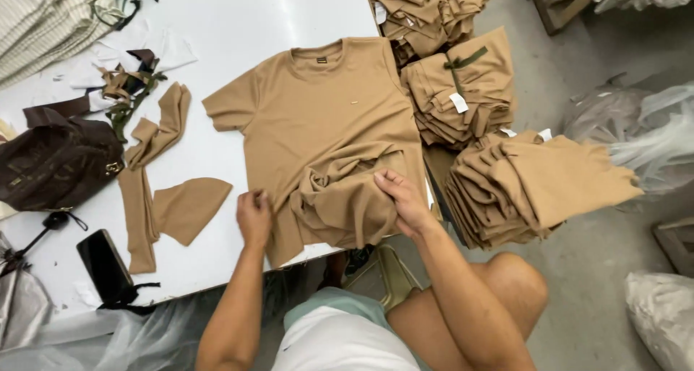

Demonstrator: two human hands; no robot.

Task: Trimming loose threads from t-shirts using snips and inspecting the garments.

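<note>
A tan T-shirt (pixel 318 103) lies face up on the white table (pixel 238 16), its lower part bunched into folds near the front edge. My left hand (pixel 254 215) grips the shirt's lower left hem. My right hand (pixel 402 201) clutches the bunched fabric at the lower right. Both hands hold the same shirt.
Stacks of folded tan shirts (pixel 531 186) and tied bundles (pixel 463 89) sit right of the table. Tan fabric scraps (pixel 155 190), a dark brown bag (pixel 58 161), a black phone (pixel 105 266) and striped cloth (pixel 43 16) lie on the left. Plastic bags (pixel 643 132) rest on the floor.
</note>
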